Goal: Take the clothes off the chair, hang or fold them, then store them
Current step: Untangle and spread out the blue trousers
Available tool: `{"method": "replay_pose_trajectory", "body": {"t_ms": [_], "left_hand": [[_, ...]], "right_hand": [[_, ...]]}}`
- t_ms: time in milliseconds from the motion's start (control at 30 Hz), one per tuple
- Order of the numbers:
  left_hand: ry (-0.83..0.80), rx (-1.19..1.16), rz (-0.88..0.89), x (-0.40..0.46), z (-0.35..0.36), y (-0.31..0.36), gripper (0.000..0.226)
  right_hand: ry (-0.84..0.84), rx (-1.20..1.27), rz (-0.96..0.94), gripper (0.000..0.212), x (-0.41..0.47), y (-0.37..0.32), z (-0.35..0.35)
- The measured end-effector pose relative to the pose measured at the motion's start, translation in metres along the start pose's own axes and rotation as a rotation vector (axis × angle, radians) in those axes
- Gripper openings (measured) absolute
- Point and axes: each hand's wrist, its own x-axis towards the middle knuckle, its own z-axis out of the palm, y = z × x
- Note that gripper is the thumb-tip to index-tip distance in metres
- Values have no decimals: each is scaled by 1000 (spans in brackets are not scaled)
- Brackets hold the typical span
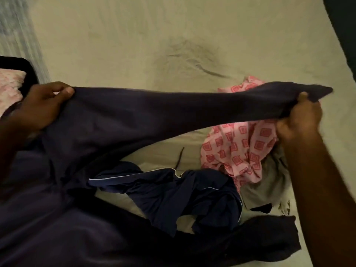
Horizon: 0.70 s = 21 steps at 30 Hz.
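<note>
A dark navy garment [134, 120] is stretched out above the bed. My left hand [41, 105] grips it at the left, thumb on top of the cloth. My right hand [300, 120] grips the end of one long part of it at the right. The rest of the garment hangs down across the lower left of the view. Under it on the sheet lie a crumpled blue garment with thin white piping [173, 191], a pink garment with red square prints [238, 147] and a grey piece of cloth [269, 180].
The cream bed sheet [154, 35] fills the upper part of the view, wrinkled in the middle. A pink patterned cloth [9, 87] and a dark item lie at the left edge. A dark surface [342, 26] borders the bed at the top right.
</note>
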Motion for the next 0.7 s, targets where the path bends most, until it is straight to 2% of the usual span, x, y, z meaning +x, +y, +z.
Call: {"method": "replay_pose_trajectory", "body": {"t_ms": [67, 167, 233, 267, 367, 433, 467, 500, 567, 700], "left_hand": [[-142, -39, -30, 0, 3, 12, 23], [-160, 216, 7, 6, 22, 18, 15], [-158, 346, 13, 4, 39, 19, 5], [-154, 379, 8, 0, 46, 19, 9], [-92, 447, 16, -17, 57, 14, 29], [-58, 514, 38, -30, 49, 1, 33], [-34, 560, 57, -36, 41, -6, 32], [4, 599, 78, -43, 31, -13, 29], [107, 633, 96, -57, 7, -28, 21], [241, 758, 93, -98, -43, -47, 10]], "right_hand": [[52, 46, -8, 31, 1, -9, -27], [116, -137, -65, 36, 13, 7, -53], [173, -441, -133, 56, 16, 23, -65], [198, -621, -208, 63, 16, 30, -70], [298, -1100, -439, 70, 22, 52, -74], [481, -1420, -474, 70, 17, 58, -60], [477, -1501, -481, 70, 10, 63, -51], [387, -1548, -525, 73, -1, 69, -41], [83, -1589, -691, 77, -36, 81, -16], [-613, -1490, -1043, 51, -114, 120, 64]]}}
